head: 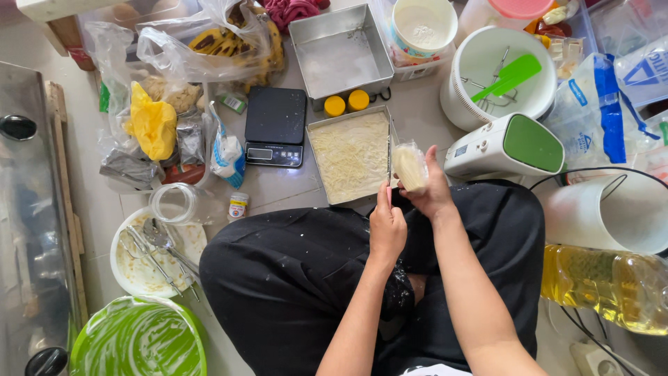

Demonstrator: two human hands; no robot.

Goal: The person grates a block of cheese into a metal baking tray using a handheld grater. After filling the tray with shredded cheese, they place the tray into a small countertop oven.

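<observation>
The right hand (430, 186) is gripping a small clear bag of pale shredded filling (410, 167), with thumb and fingers closed around its lower part. The left hand (387, 226) is sitting just below and beside that grip, fingertips pinched together at the bag's lower left edge; whether they are clamping the plastic cannot be determined. Immediately left of the grip, a rectangular metal tray (351, 157) is holding a layer of the same pale shreds. Further left of the tray, a black kitchen scale (275, 125) is resting on the floor. To the right of the grip, a white and green mixer (506, 145) is lying near the knee. Both hands are hovering above the lap in black trousers (292, 271).
</observation>
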